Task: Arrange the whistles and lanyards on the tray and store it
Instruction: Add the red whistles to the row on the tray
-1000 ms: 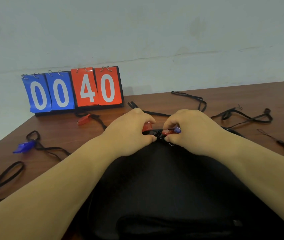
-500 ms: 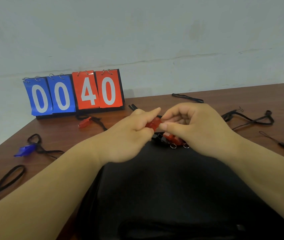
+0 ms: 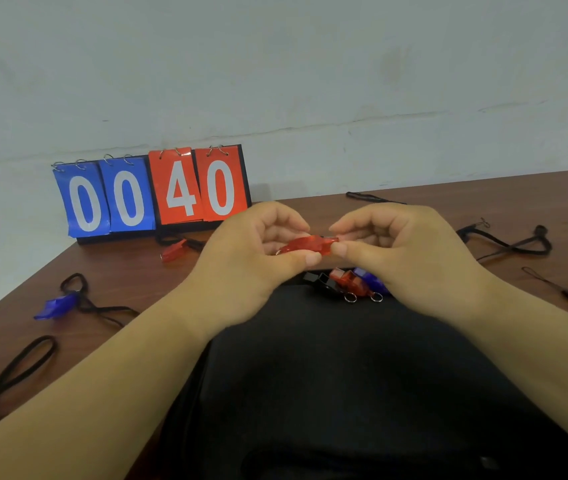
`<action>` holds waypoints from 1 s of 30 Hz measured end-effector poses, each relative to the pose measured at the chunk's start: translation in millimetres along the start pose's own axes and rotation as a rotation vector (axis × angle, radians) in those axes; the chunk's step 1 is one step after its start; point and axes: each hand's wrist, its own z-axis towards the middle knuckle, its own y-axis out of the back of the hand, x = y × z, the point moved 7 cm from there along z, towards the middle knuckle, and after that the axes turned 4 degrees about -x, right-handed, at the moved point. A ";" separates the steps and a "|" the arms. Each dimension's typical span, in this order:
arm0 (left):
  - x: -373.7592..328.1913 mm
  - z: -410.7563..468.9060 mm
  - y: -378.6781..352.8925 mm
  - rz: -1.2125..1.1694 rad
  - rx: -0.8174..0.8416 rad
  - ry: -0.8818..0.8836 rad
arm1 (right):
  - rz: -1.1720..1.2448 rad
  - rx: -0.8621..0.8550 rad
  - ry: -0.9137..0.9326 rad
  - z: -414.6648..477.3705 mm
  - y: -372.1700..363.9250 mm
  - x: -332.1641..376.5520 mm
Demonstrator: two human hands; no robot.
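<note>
— Fingers [image 3: 339, 249] and thumbs on both sides are pinching the red whistle [image 3: 306, 244]: left hand [image 3: 251, 251] on one end, right hand [image 3: 407, 251] on the other tip.

— Where's it sitting?

— Nowhere, it's in the air! It is roughly level, lifted above the far edge of the black tray [image 3: 344, 375] and touching only fingertips.

— Anything on the tray?

— Right below the hands, at that far edge, there's a tight little row: black whistle [image 3: 320, 282], second red whistle [image 3: 348, 280], blue whistle [image 3: 369, 278] partly hidden by the right hand. Two metal rings [image 3: 350, 298] show at their near ends.

— And out on the table [image 3: 535, 195]?

— Off to the left lies a loose blue whistle [image 3: 55, 303] on its black cord, with an empty lanyard loop [image 3: 16, 372] nearer us. Another stray red whistle [image 3: 173, 251] lies just in front of the score flip-board [image 3: 151, 192], which reads 00 in blue and 40 in red. On the right, a tangled black lanyard [image 3: 511, 242], a thinner lanyard [image 3: 566, 296] near the edge, and one far strap [image 3: 372, 197] by the wall.
</note>
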 end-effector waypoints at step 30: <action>12.4 -5.3 -16.9 -0.474 0.084 0.290 | -0.095 -0.046 0.210 -9.2 6.8 21.7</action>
